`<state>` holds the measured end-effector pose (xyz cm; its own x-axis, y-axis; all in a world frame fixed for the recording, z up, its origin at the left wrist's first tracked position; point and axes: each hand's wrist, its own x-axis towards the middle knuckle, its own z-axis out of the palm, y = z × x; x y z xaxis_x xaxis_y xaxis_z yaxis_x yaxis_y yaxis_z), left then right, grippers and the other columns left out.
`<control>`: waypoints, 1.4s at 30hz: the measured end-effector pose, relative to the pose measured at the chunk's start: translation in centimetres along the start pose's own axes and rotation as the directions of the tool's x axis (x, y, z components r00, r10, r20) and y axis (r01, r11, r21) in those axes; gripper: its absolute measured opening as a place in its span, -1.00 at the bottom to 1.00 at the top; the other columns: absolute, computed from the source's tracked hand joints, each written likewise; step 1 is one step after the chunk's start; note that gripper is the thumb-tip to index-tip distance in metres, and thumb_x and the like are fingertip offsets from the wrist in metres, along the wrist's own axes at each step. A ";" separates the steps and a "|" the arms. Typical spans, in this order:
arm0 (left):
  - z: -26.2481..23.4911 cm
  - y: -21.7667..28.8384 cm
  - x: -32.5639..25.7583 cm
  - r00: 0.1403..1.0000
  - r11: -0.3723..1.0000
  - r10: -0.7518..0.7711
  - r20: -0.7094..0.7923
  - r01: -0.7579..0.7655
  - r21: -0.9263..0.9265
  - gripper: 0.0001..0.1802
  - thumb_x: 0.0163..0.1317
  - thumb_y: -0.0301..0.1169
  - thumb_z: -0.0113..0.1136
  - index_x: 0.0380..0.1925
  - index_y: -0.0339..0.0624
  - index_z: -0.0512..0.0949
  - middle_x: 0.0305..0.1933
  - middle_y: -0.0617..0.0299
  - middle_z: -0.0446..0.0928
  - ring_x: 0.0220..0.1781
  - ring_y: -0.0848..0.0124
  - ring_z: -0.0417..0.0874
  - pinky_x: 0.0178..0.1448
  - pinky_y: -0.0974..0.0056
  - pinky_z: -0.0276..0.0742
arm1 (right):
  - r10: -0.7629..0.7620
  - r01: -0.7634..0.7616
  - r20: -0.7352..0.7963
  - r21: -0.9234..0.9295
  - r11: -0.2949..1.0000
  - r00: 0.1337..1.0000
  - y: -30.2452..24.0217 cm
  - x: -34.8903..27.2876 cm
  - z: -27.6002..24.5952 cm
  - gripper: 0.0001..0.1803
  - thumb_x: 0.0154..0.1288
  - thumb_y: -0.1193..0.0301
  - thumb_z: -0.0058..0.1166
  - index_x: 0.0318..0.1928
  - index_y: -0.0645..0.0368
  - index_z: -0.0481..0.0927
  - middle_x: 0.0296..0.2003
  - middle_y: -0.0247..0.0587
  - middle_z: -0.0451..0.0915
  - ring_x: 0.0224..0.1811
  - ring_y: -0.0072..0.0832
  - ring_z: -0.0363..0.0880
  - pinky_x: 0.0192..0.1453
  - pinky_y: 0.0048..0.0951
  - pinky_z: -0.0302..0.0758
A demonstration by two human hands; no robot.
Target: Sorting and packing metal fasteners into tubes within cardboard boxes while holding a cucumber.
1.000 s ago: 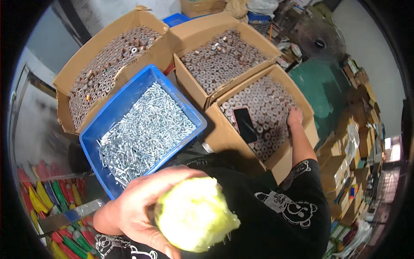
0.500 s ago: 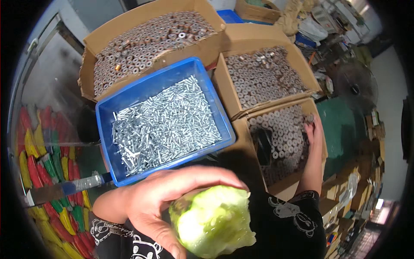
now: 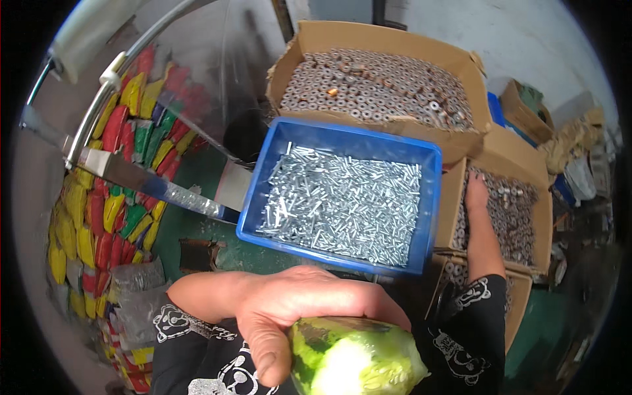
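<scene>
My left hand (image 3: 309, 296) is wrapped over a green melon (image 3: 359, 359) close to my body. The melon is bitten or cut open, with pale wet flesh and seeds showing and some mottled skin at the top. My right hand (image 3: 477, 194) reaches into a cardboard box (image 3: 543, 240) on the right, among short metal cylinders with holed ends (image 3: 510, 224). Its fingers are bunched at the box's left side, and what they hold, if anything, is hidden. Between my arms and the far box stands a blue plastic bin (image 3: 342, 263) of loose silvery metal pins (image 3: 349, 204).
Behind the bin, a larger cardboard box (image 3: 395, 29) holds many similar cylinders. A nearer box (image 3: 520, 306) is partly covered by my right arm. At left, a metal bar (image 3: 141, 181) reaches toward the bin, with red, yellow and green bags (image 3: 115, 197) piled beyond it.
My view has turned left. My right hand has moved from the nearer cylinder box into the one behind it. The left hand keeps hold of the melon, now lower in view.
</scene>
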<state>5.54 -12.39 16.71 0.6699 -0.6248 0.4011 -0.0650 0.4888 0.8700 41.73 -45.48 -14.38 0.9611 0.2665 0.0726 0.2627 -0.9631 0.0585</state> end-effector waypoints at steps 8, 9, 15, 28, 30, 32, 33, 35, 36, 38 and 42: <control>-0.3 1.9 -1.1 1.000 0.984 -0.017 0.012 0.015 0.176 0.13 -0.18 0.37 0.26 0.01 -0.59 0.38 -0.02 -0.27 0.49 -0.08 0.01 0.61 -0.05 0.14 0.56 | 0.036 -0.028 -0.075 0.099 0.995 0.997 0.3 -0.8 1.5 -0.66 0.37 0.36 -0.28 0.10 0.18 0.33 0.00 0.21 0.42 -0.07 0.12 0.51 -0.06 0.01 0.48; -0.4 2.3 -0.8 0.993 0.982 -0.119 0.019 0.114 0.152 0.12 -0.28 0.33 0.38 -0.04 -0.61 0.43 -0.03 -0.24 0.50 -0.09 0.03 0.62 -0.04 0.18 0.55 | 0.227 -0.205 -0.032 0.317 0.926 0.973 -0.1 -0.7 1.2 -0.63 0.40 0.29 -0.35 0.09 0.21 0.32 0.01 0.25 0.42 -0.04 0.16 0.48 -0.01 0.03 0.43; -0.7 3.4 -1.5 0.989 0.962 0.118 0.088 -0.136 0.238 0.06 -0.32 0.20 0.49 -0.06 -0.61 0.46 -0.05 -0.19 0.51 -0.09 0.05 0.61 0.00 0.18 0.52 | 0.347 -0.328 0.062 0.514 0.793 0.936 0.3 -0.5 0.9 -0.60 0.42 0.25 -0.37 0.05 0.28 0.34 0.03 0.26 0.44 0.02 0.19 0.43 0.06 0.04 0.37; -5.4 -0.9 -9.4 0.709 0.899 -0.157 -0.688 0.391 0.199 -0.18 0.17 0.23 0.08 0.12 -0.30 0.31 -0.17 0.18 0.49 -0.24 0.46 0.51 -0.15 0.32 0.46 | -0.005 0.048 -0.200 0.213 0.976 0.980 0.2 -0.9 1.1 -0.58 0.05 0.49 0.15 -0.05 0.24 0.35 -0.06 0.13 0.39 -0.07 0.09 0.47 -0.05 -0.04 0.48; -6.6 -3.0 -12.1 0.658 0.693 0.009 -0.753 0.538 0.479 -0.36 0.23 0.05 0.13 0.09 -0.25 0.35 -0.19 0.13 0.53 -0.17 0.40 0.56 -0.07 0.27 0.47 | 0.062 -0.040 -0.112 0.188 0.981 0.992 -0.2 -0.8 0.8 -0.58 0.06 0.48 0.15 -0.04 0.23 0.36 -0.07 0.09 0.40 -0.05 0.07 0.48 -0.03 -0.06 0.48; -6.8 -3.9 -13.6 0.695 0.467 0.035 -0.718 0.624 0.627 -0.38 0.21 -0.03 0.19 0.10 -0.23 0.34 -0.17 -0.01 0.54 -0.11 0.15 0.60 -0.02 0.19 0.47 | 0.119 -0.089 -0.118 0.233 0.968 0.986 0.4 -0.9 1.9 -0.60 0.06 0.48 0.15 -0.06 0.23 0.38 -0.08 0.07 0.43 -0.04 0.03 0.48 0.00 -0.07 0.46; -7.0 -4.3 -13.9 0.713 0.416 0.015 -0.701 0.633 0.653 -0.38 0.20 -0.03 0.21 0.10 -0.22 0.33 -0.17 -0.05 0.54 -0.11 0.08 0.61 -0.03 0.18 0.47 | 0.146 -0.103 -0.134 0.284 0.953 0.980 1.0 -0.9 2.7 -0.61 0.06 0.48 0.16 -0.06 0.23 0.39 -0.09 0.07 0.44 -0.04 0.02 0.49 0.01 -0.07 0.45; -7.4 -5.5 -14.8 0.703 0.375 0.043 -0.710 0.647 0.664 -0.38 0.19 -0.05 0.22 0.10 -0.21 0.32 -0.18 -0.07 0.54 -0.13 0.02 0.60 -0.04 0.15 0.48 | 0.103 -0.056 -0.175 0.257 0.965 0.979 1.8 -0.6 3.8 -0.64 0.10 0.46 0.12 -0.06 0.22 0.41 -0.10 0.06 0.48 -0.04 0.01 0.49 0.02 -0.07 0.44; -7.7 -5.8 -15.0 0.691 0.378 0.079 -0.719 0.647 0.662 -0.39 0.19 -0.04 0.22 0.09 -0.21 0.33 -0.19 -0.08 0.54 -0.14 0.01 0.60 -0.06 0.13 0.48 | 0.089 -0.035 -0.193 0.264 0.964 0.977 1.5 -0.8 3.7 -0.64 0.10 0.46 0.12 -0.06 0.22 0.41 -0.10 0.06 0.48 -0.04 0.01 0.49 0.02 -0.07 0.44; -8.7 -7.1 -15.9 0.662 0.368 0.127 -0.738 0.660 0.655 -0.39 0.19 -0.04 0.22 0.08 -0.21 0.33 -0.19 -0.08 0.54 -0.13 0.01 0.60 -0.06 0.12 0.48 | 0.091 -0.010 -0.234 0.326 0.945 0.968 0.5 -1.6 2.2 -0.64 0.09 0.45 0.13 -0.06 0.20 0.43 -0.04 0.08 0.49 -0.05 0.04 0.48 0.02 -0.11 0.44; -8.9 -6.4 -15.9 0.648 0.397 0.166 -0.743 0.646 0.652 -0.37 0.14 -0.09 0.28 0.09 -0.23 0.33 -0.13 -0.09 0.54 -0.10 0.05 0.61 -0.03 0.14 0.49 | 0.285 -0.327 0.236 0.884 0.335 0.929 6.1 -1.1 0.6 -0.65 0.17 0.38 0.15 0.00 0.11 0.48 -0.01 -0.17 0.52 -0.11 -0.31 0.52 -0.08 -0.35 0.49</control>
<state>1.87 -0.15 2.17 0.9731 0.1285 0.1912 -0.0754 -0.6067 0.7913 42.32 -51.65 -14.74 0.9879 -0.0354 -0.1510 -0.1510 -0.4424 -0.8840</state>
